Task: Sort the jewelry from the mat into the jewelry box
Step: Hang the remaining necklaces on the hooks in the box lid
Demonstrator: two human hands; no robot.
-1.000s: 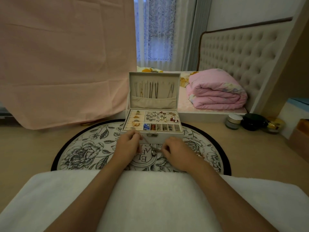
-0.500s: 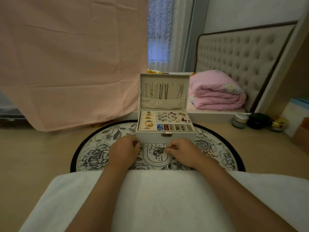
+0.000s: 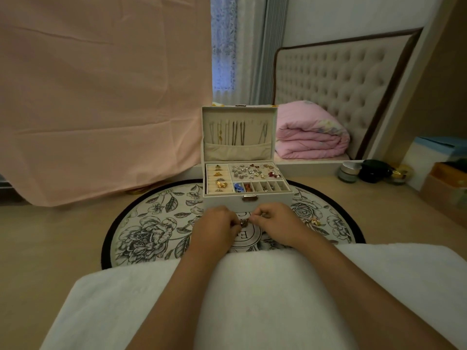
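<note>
An open white jewelry box [image 3: 267,201] stands at the far side of a round floral mat [image 3: 151,231]; its lid holds hanging necklaces, its tray holds rings, earrings and beads. Just in front of the box, my left hand [image 3: 214,229] and my right hand [image 3: 276,223] meet over the mat. Both pinch a small piece of jewelry [image 3: 244,222] between their fingertips. A small gold piece [image 3: 314,221] lies on the mat to the right.
A white towel [image 3: 252,299] covers my lap. A pink cloth [image 3: 101,97] hangs at the left. A bed with a folded pink quilt [image 3: 310,137] is behind the box. Jars [image 3: 350,171] and boxes [image 3: 444,193] stand at the right.
My hands have come closer together around the small piece, which hung as a thin chain between them a second ago. The view has shifted left, so the box sits further right.
</note>
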